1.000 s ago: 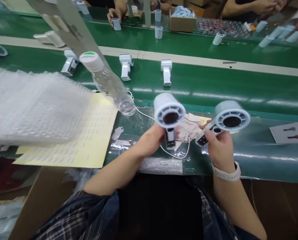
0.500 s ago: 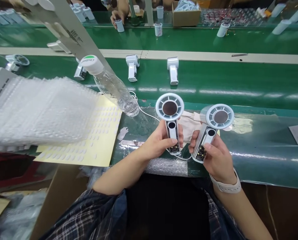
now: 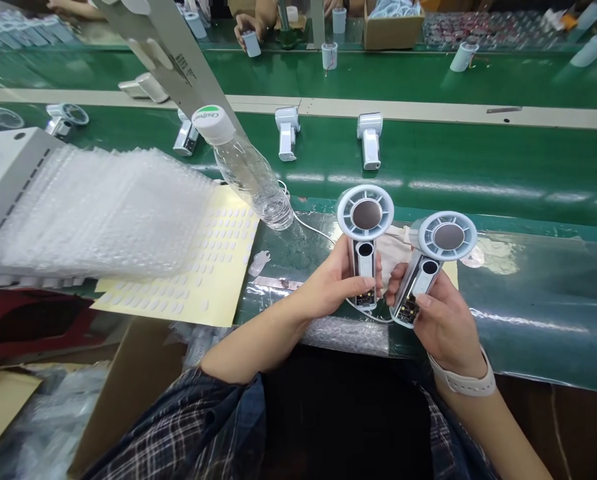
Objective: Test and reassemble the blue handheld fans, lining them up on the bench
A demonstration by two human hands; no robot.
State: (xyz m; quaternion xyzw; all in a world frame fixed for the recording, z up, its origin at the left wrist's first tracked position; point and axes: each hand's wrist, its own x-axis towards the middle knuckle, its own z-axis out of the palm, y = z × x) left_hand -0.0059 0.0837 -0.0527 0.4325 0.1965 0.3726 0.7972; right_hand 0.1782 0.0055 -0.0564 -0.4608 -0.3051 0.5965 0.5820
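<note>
Pale blue plastic rings, two of them, face up at me on my feed from the head camera! On the left, the left hand [image 3: 328,283] has its fingers wrapped round the handle of one ring-headed device [image 3: 365,248], thumb pressed across the lower part of the grip. Over on the right, the right hand [image 3: 448,327] grips a second ring-headed device [image 3: 430,267], this one tilted, head up and to the right, with an exposed circuit board [image 3: 408,310] low on its handle beside the thumb. Both are held just above the near edge of the bench, heads close together but apart, and I see a pale cloth [image 3: 395,248] partly hidden behind them.

Look left: a clear bottle [image 3: 251,173] leans in my view just beside a yellow sheet [image 3: 228,267] of white stickers, and bubble wrap [image 3: 113,213] covers part of that sheet. Up ahead on the green belt [image 3: 478,160], two similar devices lie apart. Across the way, a co-worker's hand [image 3: 251,28] holds a pale blue cylinder [image 3: 251,45]!
</note>
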